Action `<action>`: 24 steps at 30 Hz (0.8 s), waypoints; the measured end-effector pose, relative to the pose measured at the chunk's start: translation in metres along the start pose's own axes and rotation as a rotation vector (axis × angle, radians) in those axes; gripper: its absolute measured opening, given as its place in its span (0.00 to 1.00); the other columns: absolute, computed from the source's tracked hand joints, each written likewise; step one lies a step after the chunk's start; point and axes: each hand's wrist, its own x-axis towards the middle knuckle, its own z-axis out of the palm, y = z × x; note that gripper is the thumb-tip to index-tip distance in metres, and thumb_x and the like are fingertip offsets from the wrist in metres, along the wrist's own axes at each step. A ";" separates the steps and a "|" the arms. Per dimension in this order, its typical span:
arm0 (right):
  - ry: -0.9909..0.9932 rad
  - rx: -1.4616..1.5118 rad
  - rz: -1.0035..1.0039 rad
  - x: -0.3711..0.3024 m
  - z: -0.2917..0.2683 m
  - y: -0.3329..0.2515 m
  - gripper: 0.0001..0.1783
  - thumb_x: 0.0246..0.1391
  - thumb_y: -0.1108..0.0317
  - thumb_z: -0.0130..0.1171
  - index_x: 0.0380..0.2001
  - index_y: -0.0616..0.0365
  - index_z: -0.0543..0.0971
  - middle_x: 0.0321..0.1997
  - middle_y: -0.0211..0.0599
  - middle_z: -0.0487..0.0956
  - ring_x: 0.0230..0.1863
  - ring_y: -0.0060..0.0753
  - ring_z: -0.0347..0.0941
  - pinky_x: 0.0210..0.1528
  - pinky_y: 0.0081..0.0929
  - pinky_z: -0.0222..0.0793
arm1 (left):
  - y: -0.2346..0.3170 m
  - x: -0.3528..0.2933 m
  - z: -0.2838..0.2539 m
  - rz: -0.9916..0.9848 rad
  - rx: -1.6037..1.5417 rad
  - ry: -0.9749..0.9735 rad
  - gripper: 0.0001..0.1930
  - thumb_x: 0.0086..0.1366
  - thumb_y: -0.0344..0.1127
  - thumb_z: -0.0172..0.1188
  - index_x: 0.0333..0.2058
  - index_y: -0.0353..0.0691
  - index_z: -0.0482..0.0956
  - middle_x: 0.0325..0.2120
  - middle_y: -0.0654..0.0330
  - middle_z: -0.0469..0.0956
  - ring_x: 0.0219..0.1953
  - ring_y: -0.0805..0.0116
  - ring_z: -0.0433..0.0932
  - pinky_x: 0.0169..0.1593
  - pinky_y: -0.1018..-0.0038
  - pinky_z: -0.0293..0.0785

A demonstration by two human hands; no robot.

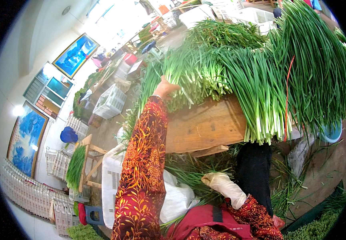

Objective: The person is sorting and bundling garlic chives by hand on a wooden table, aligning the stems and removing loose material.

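Note:
My left hand [166, 89], bare at the end of a red and orange patterned sleeve, reaches out to the left part of a pile of garlic chives [193, 74] on the wooden table [205, 124]. Its thumb stands apart, and the other fingers are partly hidden at the leaves. My right hand [224, 187] wears a pale glove and is held low before my body, above loose green leaves [187, 176]. Its fingers look curled together; what they hold, if anything, cannot be made out. A thick bunch of chives [261, 100] lies at the table's right, pale stem ends toward me.
A tall heap of chives [317, 68] with a red tie [288, 96] rises at the right, above a blue basin [333, 131]. A white crate [111, 176] stands left of my legs. Another crate [111, 101], a blue stool [94, 215] and stacked crates [29, 192] are farther left.

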 end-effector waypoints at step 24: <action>0.087 0.770 -0.077 -0.007 -0.016 -0.015 0.15 0.52 0.58 0.48 0.38 0.56 0.73 0.29 0.26 0.75 0.27 0.17 0.67 0.34 0.16 0.62 | -0.077 -0.095 -0.070 0.086 -0.659 -0.188 0.09 0.52 0.41 0.56 0.28 0.43 0.72 0.28 0.66 0.73 0.36 0.80 0.68 0.35 0.78 0.64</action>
